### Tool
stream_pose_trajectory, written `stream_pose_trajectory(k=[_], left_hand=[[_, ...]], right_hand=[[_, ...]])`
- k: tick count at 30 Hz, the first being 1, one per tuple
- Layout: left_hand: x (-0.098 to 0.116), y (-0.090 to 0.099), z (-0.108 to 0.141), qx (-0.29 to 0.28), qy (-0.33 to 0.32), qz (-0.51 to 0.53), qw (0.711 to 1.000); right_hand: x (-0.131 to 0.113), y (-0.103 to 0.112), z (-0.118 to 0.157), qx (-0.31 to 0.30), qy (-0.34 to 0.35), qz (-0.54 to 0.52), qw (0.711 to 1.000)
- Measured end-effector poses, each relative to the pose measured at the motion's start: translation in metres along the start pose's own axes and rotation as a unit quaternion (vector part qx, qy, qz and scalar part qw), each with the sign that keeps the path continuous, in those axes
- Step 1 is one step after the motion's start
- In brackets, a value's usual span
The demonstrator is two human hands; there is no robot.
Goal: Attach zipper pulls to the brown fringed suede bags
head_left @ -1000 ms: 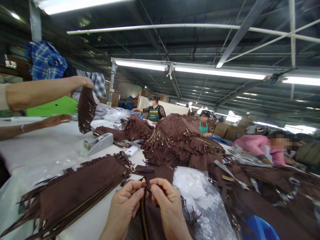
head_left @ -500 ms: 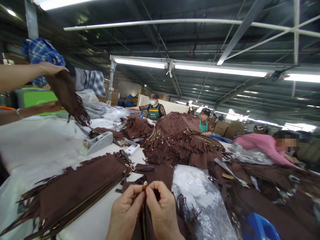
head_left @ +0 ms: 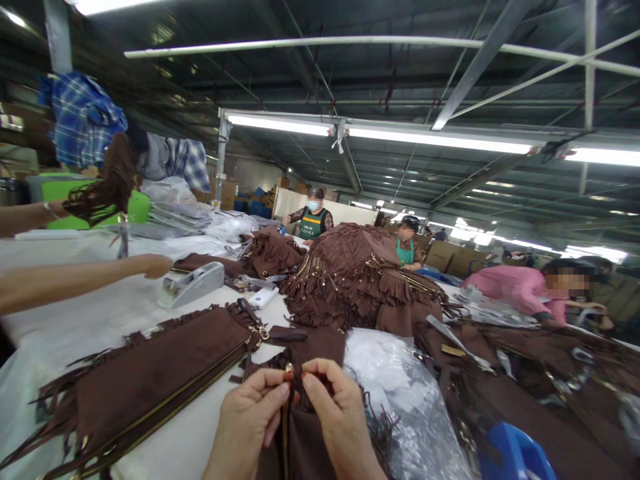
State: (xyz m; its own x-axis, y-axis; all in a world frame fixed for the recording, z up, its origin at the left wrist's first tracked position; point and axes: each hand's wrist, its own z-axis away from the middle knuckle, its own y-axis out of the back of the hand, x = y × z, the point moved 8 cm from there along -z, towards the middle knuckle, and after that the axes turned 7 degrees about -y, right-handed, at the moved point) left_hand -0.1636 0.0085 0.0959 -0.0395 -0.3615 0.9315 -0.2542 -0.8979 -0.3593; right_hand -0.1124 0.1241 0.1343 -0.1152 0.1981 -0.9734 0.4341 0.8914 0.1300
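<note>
In front of me lies a brown fringed bag [head_left: 304, 440] with a gold zipper running between my hands. My left hand [head_left: 250, 417] is closed in a pinch at the zipper's far end, on a small gold metal fitting [head_left: 289, 368] with a reddish spot beside it. A short gap separates it from my right hand [head_left: 340, 413], whose thumb and forefinger are pressed together. What that pinch holds, if anything, is too small to make out. To the left, a second brown fringed bag [head_left: 165, 373] rests flat, its strap and gold clasp [head_left: 261, 331] near my left hand.
Clear plastic bags [head_left: 400, 393] lie right of my hands, near a blue plastic object [head_left: 517, 453]. A high pile of brown bags [head_left: 350, 267] stands ahead. A tape dispenser [head_left: 195, 283] sits left. A co-worker's arms [head_left: 90, 277] reach in from the left; other people work beyond.
My right hand has drawn slightly right, away from my left, which stays at the fitting. The co-worker at left has swung a brown fringed piece leftward and lowered one arm toward the table.
</note>
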Motion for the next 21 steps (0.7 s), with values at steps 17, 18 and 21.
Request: stream_pose_trajectory(k=[17,18,21], left_hand=[[-0.007,-0.006,0.000,-0.017,0.036,0.044,0.998],[-0.009,-0.006,0.000,-0.012,0.036,0.040,0.998],[-0.014,-0.003,0.001,-0.008,0.029,0.019,0.999]], right_hand=[[0.010,-0.005,-0.003,-0.012,-0.004,-0.019,1.000],[0.011,-0.004,-0.003,-0.007,-0.004,-0.021,1.000],[0.012,-0.004,-0.003,0.002,-0.001,-0.027,1.000]])
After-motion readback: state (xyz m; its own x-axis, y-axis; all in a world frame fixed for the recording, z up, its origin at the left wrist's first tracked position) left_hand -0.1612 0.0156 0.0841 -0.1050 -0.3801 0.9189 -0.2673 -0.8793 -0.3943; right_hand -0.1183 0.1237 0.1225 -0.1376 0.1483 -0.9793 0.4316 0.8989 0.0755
